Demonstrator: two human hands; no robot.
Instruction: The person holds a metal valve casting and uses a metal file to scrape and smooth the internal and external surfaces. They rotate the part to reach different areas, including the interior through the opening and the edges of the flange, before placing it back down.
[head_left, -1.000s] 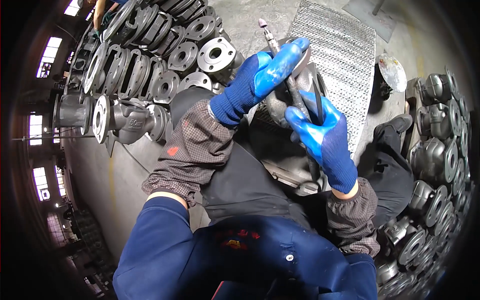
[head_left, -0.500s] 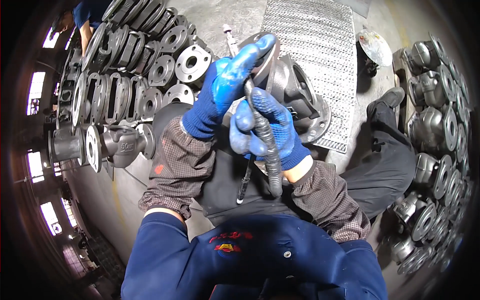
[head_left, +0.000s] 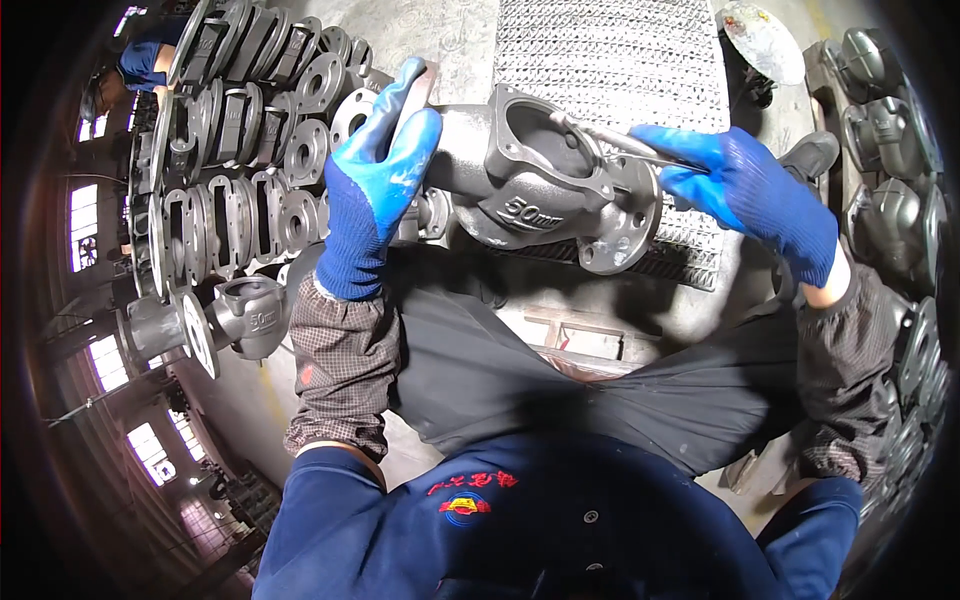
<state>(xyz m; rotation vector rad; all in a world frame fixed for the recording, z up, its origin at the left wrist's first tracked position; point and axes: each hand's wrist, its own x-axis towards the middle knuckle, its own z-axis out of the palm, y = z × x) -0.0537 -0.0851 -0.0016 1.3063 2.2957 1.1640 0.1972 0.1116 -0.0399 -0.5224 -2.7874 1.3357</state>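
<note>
A grey cast-metal valve body (head_left: 530,212) with flanged ends and an open top lies in front of me, tilted. My left hand (head_left: 385,150), in a blue coated glove, grips its left flange, fingers on the far side and thumb on the near side. My right hand (head_left: 725,180), gloved alike, is closed on a slender light-grey rod-like tool (head_left: 615,140). The rod points left, and its tip is at the rim of the valve's top opening. The tool's rear end is hidden by the glove, so its exact kind cannot be made out.
A patterned metal plate (head_left: 610,50) lies beyond the valve body. Stacked flanged castings (head_left: 240,120) stand at the left, with another valve body (head_left: 250,315) nearer. More castings (head_left: 890,205) line the right. A round pale disc (head_left: 762,42) stands far right; another person (head_left: 145,62) is far left.
My hands have moved apart, the right one outward to the right with the rod. The ribbed black hose-like piece is out of sight. The valve body now lies turned, its left flange in my left hand.
</note>
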